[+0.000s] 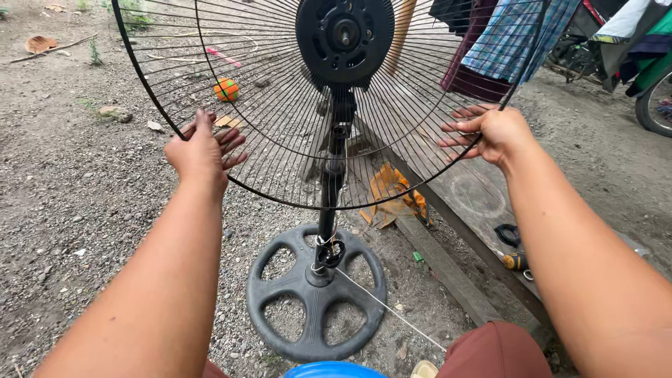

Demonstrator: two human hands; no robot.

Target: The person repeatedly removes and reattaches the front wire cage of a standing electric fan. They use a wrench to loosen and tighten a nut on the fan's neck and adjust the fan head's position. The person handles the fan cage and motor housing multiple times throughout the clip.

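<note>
A standing fan faces me with its black wire guard (280,126) around a black motor hub (344,38). My left hand (203,150) grips the guard's lower left rim, fingers behind the wires. On the lower right rim my right hand (490,131) holds the same guard. The black pole (330,189) runs down to a round black base (315,294) with several cut-outs, standing on gravel. A white cord (388,308) trails from the pole's foot toward me.
A wooden bench (462,203) runs along the right with small tools (511,245) on it and an orange cloth (395,196) beside it. An orange ball (226,89) lies on the gravel behind. Plaid cloth (511,42) hangs top right, near a wheel (654,105). A blue rim (329,369) sits at the bottom.
</note>
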